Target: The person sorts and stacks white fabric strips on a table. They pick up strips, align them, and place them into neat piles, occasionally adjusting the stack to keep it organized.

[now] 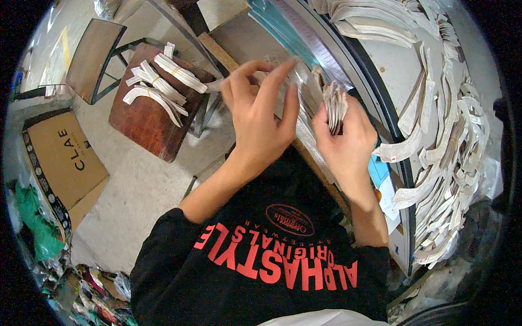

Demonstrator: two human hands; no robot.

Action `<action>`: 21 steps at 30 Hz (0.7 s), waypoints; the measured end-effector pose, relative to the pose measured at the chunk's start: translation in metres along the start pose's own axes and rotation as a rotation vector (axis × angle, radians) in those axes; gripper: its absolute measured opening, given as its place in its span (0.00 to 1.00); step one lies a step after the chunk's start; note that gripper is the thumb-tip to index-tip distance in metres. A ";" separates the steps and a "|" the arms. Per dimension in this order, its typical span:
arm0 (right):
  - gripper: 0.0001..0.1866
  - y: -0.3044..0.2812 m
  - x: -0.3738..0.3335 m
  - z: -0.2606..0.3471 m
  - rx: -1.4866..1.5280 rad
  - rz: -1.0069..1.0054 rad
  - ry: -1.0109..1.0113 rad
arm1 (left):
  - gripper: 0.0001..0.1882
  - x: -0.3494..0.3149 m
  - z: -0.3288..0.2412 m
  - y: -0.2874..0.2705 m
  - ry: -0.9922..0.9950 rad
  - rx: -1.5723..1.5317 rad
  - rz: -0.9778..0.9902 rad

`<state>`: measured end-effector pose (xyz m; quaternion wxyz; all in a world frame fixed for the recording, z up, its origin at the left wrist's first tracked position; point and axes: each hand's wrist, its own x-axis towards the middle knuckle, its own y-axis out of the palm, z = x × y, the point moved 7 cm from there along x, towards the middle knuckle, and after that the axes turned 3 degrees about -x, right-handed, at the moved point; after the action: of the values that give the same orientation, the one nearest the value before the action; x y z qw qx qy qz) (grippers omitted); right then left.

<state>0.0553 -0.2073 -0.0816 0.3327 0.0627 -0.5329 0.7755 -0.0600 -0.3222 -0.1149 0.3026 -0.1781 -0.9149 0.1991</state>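
My right hand [348, 136] is closed round a small stack of thin, pale, greyish strips [335, 103], their layered edges showing above my thumb. Left of it, my left hand [261, 111] is raised with fingers curved and spread apart; nothing shows clearly between them. Past that hand, several bundles of white curved strips [157, 81] lie on a reddish-brown chair seat [142, 127], some with a thin band round them. Shiny clear plastic [307, 89] lies behind and between my hands.
Curved pale strips [457, 146] lie heaped on a dark-edged table [399, 87] at right, with more stacks [375, 22] at its far end. An open cardboard box [68, 163] stands at left on the concrete floor. Green plastic [38, 223] and mixed scraps [87, 293] lie nearer.
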 end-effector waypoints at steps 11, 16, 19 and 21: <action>0.24 0.000 -0.009 0.005 0.143 0.045 0.008 | 0.22 -0.016 0.005 0.026 -0.415 -1.088 0.304; 0.23 -0.002 -0.010 0.002 0.205 0.023 0.036 | 0.20 -0.020 0.016 0.029 -0.531 -1.111 0.343; 0.22 0.000 -0.010 -0.002 0.245 0.080 0.154 | 0.19 -0.023 0.020 0.032 -0.615 -1.098 0.362; 0.21 0.001 -0.011 -0.005 0.262 0.095 0.198 | 0.18 -0.023 0.021 0.032 -0.642 -1.118 0.355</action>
<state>0.0643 -0.2080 -0.0899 0.3354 0.0036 -0.3944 0.8556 -0.0495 -0.3101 -0.1567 -0.1598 -0.3879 -0.8819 -0.2152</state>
